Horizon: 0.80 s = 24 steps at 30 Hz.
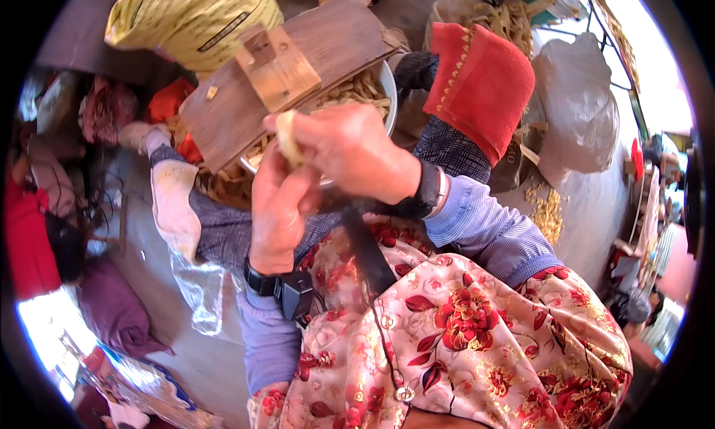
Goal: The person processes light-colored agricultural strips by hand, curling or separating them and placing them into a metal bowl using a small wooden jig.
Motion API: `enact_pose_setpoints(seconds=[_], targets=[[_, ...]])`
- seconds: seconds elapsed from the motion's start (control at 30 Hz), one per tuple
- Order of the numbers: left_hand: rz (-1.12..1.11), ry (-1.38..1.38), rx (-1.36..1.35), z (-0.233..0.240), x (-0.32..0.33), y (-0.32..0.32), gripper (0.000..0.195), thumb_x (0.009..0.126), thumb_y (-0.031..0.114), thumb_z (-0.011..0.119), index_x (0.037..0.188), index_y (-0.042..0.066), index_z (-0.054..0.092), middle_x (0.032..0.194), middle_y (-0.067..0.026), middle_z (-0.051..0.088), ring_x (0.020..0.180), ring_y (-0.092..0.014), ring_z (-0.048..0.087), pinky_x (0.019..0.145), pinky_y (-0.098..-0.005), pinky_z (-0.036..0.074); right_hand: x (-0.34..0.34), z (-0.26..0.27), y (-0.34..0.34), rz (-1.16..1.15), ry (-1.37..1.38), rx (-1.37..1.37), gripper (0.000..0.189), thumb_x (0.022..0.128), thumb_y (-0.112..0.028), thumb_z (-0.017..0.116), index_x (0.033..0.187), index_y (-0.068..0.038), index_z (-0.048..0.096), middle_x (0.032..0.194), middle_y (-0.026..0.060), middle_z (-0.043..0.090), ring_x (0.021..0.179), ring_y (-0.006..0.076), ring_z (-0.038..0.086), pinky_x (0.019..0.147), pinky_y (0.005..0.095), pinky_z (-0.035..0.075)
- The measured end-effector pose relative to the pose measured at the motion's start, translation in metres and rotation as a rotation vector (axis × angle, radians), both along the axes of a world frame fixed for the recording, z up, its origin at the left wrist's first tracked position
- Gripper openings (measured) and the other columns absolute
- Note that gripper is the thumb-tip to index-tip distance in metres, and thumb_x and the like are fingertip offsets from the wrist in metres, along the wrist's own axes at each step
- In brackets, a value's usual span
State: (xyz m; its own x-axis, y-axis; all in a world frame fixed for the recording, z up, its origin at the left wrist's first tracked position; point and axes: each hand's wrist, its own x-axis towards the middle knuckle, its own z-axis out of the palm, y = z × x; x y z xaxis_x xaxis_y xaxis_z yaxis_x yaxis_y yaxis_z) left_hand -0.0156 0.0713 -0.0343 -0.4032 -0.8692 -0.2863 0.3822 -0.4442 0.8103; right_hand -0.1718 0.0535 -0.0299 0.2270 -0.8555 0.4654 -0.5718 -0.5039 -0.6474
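A pale, curved strip (287, 138) of what looks like dried plant material is held between my two hands; its exact kind is blurred. My left hand (279, 205) pinches its lower end from below. Gripping the upper part with bent fingers, my right hand (360, 149) is on the other side. Just beyond them a brown wooden board (218, 116) lies across a light-rimmed basin (390, 94) that holds pale dried pieces (357, 91). A smaller wooden block (287, 71) with a notch sits on the board, and a small pale chip (212, 92) lies beside it.
A yellow woven sack (190, 21) stands beyond the board. Red cloth (480, 82) drapes over my right leg. Further right are a large translucent plastic bag (575, 105), a sack of dried pieces (508, 24) and pale scraps (547, 214) on the floor. Other people are at the edges.
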Motion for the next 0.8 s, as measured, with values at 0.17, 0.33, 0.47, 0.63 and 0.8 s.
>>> enact_pose_setpoints(seconds=[0.17, 0.33, 0.47, 0.63, 0.8], targets=[[-0.002, -0.026, 0.072, -0.029, 0.026, 0.014, 0.027, 0.090, 0.011, 0.061, 0.115, 0.006, 0.052, 0.075, 0.0018, 0.053, 0.054, -0.004, 0.042, 0.046, -0.0167, 0.030, 0.013, -0.020, 0.006, 0.039, 0.055, -0.005, 0.029, 0.075, -0.018, 0.063, 0.104, -0.013, 0.065, 0.057, 0.0046, 0.052, 0.055, 0.0251, 0.060, 0.047, 0.0375, 0.046], [-0.123, -0.801, -0.399, -0.031, 0.052, 0.015, 0.016, 0.090, 0.008, 0.059, 0.104, 0.001, 0.058, 0.072, -0.0065, 0.055, 0.058, -0.016, 0.052, 0.053, -0.0297, 0.042, 0.018, -0.048, 0.010, 0.129, 0.064, 0.275, 0.022, 0.080, -0.028, 0.063, 0.081, -0.006, 0.066, 0.060, 0.0100, 0.057, 0.063, 0.0316, 0.062, 0.053, 0.0417, 0.048], [-0.034, -1.303, -1.052, -0.017, 0.034, 0.007, 0.020, 0.087, 0.002, 0.054, 0.106, -0.002, 0.059, 0.087, -0.0151, 0.059, 0.078, -0.032, 0.060, 0.067, -0.0378, 0.048, 0.023, -0.071, -0.004, 0.397, -0.607, 0.989, 0.043, 0.094, -0.043, 0.055, 0.083, -0.003, 0.067, 0.073, 0.0058, 0.063, 0.069, 0.0148, 0.059, 0.062, 0.0346, 0.047], [0.031, -1.156, -1.083, -0.016, 0.008, -0.003, 0.031, 0.085, -0.001, 0.052, 0.116, -0.002, 0.057, 0.101, -0.0168, 0.058, 0.093, -0.033, 0.059, 0.081, -0.0384, 0.047, 0.001, -0.048, 0.001, 0.416, -1.082, 1.395, 0.033, 0.095, -0.036, 0.056, 0.102, -0.006, 0.067, 0.100, 0.0001, 0.066, 0.082, 0.0095, 0.057, 0.071, 0.0266, 0.047], [-0.161, -0.804, -0.745, -0.012, -0.009, -0.012, 0.035, 0.084, 0.004, 0.053, 0.118, -0.003, 0.054, 0.113, -0.0187, 0.055, 0.104, -0.029, 0.057, 0.087, -0.0330, 0.045, -0.027, -0.057, 0.001, 0.216, -0.696, 1.010, 0.016, 0.087, -0.014, 0.063, 0.091, -0.001, 0.069, 0.093, 0.0006, 0.061, 0.084, 0.0082, 0.055, 0.071, 0.0235, 0.045]])
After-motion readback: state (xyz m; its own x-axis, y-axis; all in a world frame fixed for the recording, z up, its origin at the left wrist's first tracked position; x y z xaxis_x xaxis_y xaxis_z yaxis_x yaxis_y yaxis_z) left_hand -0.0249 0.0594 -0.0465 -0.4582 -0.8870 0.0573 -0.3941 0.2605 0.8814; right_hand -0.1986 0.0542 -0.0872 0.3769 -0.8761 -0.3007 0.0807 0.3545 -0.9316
